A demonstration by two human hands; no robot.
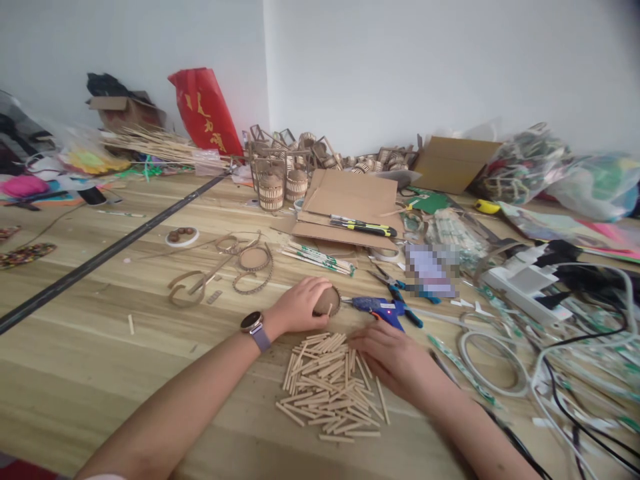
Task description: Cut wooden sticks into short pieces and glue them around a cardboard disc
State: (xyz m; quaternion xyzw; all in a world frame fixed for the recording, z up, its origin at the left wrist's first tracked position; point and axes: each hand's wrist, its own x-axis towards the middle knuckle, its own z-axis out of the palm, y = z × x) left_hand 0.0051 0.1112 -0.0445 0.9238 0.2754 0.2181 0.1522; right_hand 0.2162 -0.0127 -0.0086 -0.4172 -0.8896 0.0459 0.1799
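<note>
My left hand [300,308] is closed round the edge of a small round brown disc with a raised rim [326,302]. A short pale stick stands up at the near side of that disc. Below it lies a loose pile of short wooden sticks [330,387]. At the pile's upper right edge, my right hand [387,353] has its fingers curled together and pointing down; their tips are partly hidden, so I cannot make out what they hold. Just beyond my right hand a blue glue gun [380,307] rests on the table, its nozzle pointing at the disc.
Blue-handled pliers [400,290] lie behind the glue gun. Cardboard sheets [350,197] carry utility knives [363,225]. Small woven baskets [271,192] stand at the back. A power strip [525,287] with cables and tape rolls [493,363] crowd the right. A black bar [110,247] crosses the left.
</note>
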